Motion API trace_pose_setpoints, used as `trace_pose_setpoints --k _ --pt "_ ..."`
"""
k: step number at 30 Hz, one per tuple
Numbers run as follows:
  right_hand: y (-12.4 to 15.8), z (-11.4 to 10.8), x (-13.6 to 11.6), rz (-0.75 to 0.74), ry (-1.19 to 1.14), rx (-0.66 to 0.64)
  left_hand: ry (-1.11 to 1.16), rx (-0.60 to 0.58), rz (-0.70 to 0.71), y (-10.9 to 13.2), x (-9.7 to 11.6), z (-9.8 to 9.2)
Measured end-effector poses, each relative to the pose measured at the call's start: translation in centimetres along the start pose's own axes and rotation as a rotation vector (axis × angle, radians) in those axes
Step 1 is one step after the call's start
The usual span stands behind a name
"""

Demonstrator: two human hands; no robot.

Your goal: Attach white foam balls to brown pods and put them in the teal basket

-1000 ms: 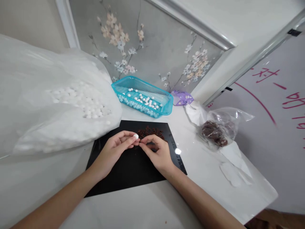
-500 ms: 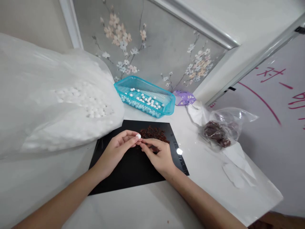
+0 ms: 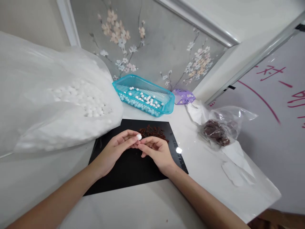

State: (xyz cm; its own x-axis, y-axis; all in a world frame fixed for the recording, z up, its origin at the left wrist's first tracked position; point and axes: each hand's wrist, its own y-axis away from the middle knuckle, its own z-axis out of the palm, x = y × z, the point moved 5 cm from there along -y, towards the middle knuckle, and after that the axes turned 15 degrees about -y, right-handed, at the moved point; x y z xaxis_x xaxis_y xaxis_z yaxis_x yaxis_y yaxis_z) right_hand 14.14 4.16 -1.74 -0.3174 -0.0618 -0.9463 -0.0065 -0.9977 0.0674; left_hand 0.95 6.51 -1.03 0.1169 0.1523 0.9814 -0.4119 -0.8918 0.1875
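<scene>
My left hand [image 3: 114, 152] pinches a small white ball [image 3: 139, 137] between thumb and fingers, above a black mat [image 3: 124, 171]. Touching or almost touching its fingertips, my right hand [image 3: 159, 154] has its thumb and index finger pressed together; whatever lies between them is too small to make out. Just behind both hands, a loose pile of dark red-brown bits [image 3: 154, 132] lies on the back part of the mat. A blue plastic basket [image 3: 170, 103] with many white balls in it stands behind the mat.
A large clear bag of white balls [image 3: 78, 98] fills the left side. To the right are a purple packet [image 3: 183, 96], white paper [image 3: 234, 159] and a plastic bag with dark brown contents [image 3: 215, 132]. A whiteboard [image 3: 267, 152] borders the table's right.
The fingers of my right hand have curled in more closely beside the white ball. My left hand keeps its pinch. The view has shifted slightly.
</scene>
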Motion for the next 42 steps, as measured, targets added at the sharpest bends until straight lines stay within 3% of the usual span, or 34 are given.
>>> trace_pose_setpoints --k 11,21,23,26,30,42 --pt "0.3 0.0 -0.6 -0.135 0.147 0.011 0.167 -0.023 -0.042 -0.3 -0.5 -0.1" --pt "0.2 -0.4 -0.6 -0.156 0.165 0.047 0.065 -0.004 -0.020 -0.2 -0.5 0.0" --pt "0.4 -0.6 -0.9 -0.240 0.253 0.107 0.032 0.006 -0.018 -0.2 -0.5 0.0" --pt "1.0 -0.8 -1.9 -0.479 0.485 0.179 -0.018 0.012 -0.011 -0.1 -0.5 0.1" --pt "1.8 -0.1 -2.4 -0.743 0.717 0.111 -0.070 0.009 0.014 0.0 -0.4 0.2" --pt "2.5 1.3 -2.8 -0.911 0.787 -0.089 -0.104 0.003 0.033 -0.1 -0.4 0.2"
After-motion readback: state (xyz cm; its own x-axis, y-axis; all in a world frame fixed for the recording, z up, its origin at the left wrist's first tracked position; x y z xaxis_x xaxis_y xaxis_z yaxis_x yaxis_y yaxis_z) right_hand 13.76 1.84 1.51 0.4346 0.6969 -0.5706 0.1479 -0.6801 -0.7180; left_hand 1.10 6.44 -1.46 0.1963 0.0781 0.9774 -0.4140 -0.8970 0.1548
